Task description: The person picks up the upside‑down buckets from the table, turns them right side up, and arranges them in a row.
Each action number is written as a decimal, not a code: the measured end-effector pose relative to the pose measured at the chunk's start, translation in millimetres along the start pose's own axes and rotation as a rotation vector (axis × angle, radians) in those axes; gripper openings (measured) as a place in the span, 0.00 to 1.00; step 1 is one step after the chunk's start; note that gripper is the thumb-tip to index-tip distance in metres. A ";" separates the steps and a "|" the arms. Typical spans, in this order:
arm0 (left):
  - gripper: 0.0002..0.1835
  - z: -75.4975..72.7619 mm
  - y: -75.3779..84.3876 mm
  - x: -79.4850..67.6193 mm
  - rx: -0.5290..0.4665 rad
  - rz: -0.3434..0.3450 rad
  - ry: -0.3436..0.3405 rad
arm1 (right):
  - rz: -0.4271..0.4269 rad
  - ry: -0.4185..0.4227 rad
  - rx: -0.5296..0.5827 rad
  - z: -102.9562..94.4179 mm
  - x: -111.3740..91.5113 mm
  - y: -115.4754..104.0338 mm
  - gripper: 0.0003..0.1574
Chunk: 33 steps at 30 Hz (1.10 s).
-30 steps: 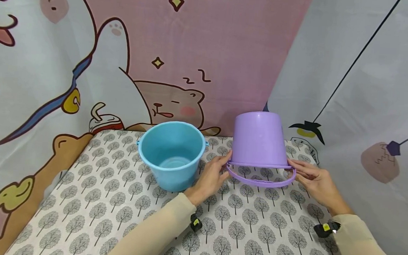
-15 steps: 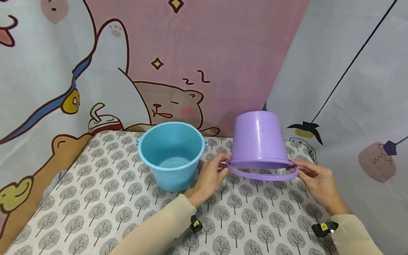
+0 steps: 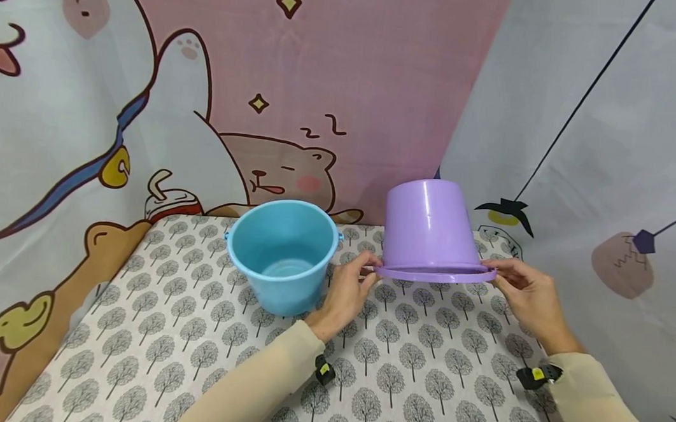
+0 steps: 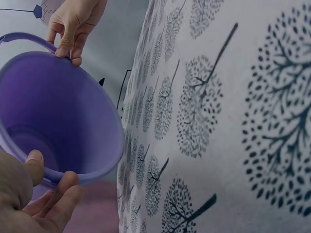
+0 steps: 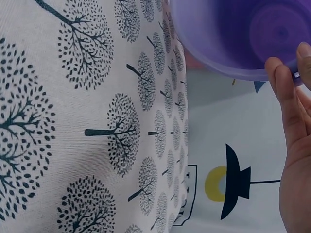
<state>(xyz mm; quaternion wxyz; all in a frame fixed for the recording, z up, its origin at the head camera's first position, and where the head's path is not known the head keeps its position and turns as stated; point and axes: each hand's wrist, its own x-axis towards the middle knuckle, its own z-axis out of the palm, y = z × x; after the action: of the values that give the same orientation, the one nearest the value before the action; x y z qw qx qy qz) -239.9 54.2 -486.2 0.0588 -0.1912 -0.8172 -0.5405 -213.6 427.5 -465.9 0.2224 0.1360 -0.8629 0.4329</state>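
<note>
A purple bucket (image 3: 429, 225) is held upside down, its bottom up and its mouth tilted toward me. My left hand (image 3: 346, 294) pinches the rim at its left side, thumb and fingers at the handle joint. At the opposite side my right hand (image 3: 531, 303) pinches the rim the same way. The purple handle (image 3: 434, 277) lies across the front of the rim. In the left wrist view the inside of the bucket (image 4: 63, 109) shows. A light blue bucket (image 3: 284, 259) stands upright on the table, just left of my left hand, its mouth facing up.
A cloth printed with trees (image 3: 386, 379) covers the table. Behind it hangs a pink and white backdrop (image 3: 379, 79) with cartoon animals, close to the table's far edge. Another grey-white sheet (image 3: 605, 155) hangs along the right side.
The purple handle has swung up from below the rim to lie against it. My right hand has shifted slightly at the rim. The blue bucket has stayed in place.
</note>
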 end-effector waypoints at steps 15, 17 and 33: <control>0.08 -4.7 17.3 -3.0 0.027 0.068 0.053 | -0.010 0.035 0.021 -5.8 2.9 -13.5 0.19; 0.09 -5.1 18.5 -3.0 0.017 0.083 0.053 | -0.007 0.048 -0.016 -6.9 3.0 -14.8 0.19; 0.10 -13.1 37.2 -6.9 0.087 0.168 0.069 | 0.046 0.023 -0.014 -18.0 4.3 -25.3 0.19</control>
<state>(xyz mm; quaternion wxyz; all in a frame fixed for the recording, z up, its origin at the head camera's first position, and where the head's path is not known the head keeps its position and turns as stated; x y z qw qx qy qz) -221.0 53.4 -450.9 0.1402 -0.2378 -0.8185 -0.5039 -201.7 427.0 -436.9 0.2231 0.1095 -0.8664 0.4332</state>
